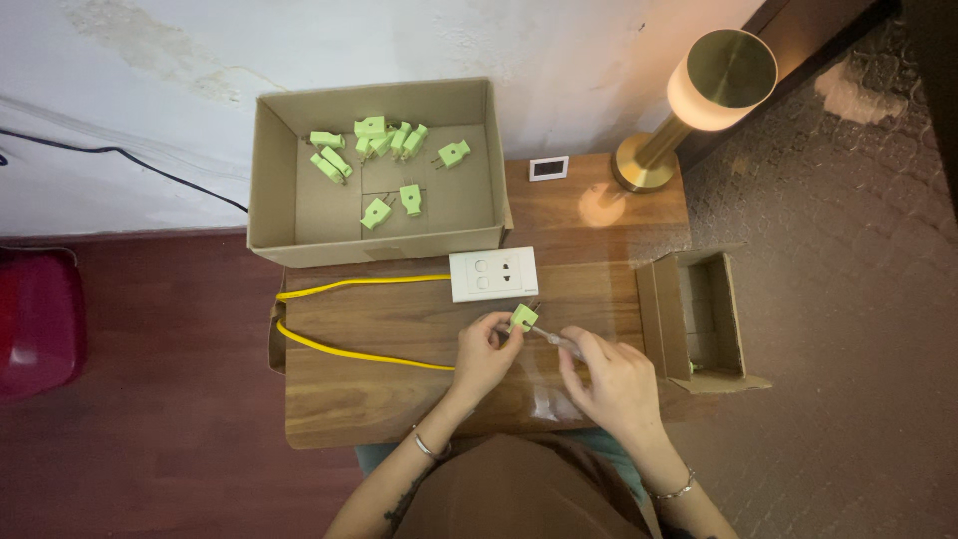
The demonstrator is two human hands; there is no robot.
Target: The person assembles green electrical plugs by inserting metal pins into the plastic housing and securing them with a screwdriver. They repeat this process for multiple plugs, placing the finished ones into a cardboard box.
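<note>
My left hand [485,351] pinches a small light-green plug [523,318] over the wooden table [379,399]. My right hand [615,382] grips a thin screwdriver [552,338] whose tip points at the plug. A white socket plate [493,273] lies just beyond the plug, and a yellow cable [344,351] runs from it and loops across the table's left side.
A large open cardboard box [279,200] at the back holds several more green plugs [377,140]. A smaller open cardboard box [699,314] sits at the table's right edge. A brass lamp [699,95], lit, stands at the back right, near a small white frame [549,168].
</note>
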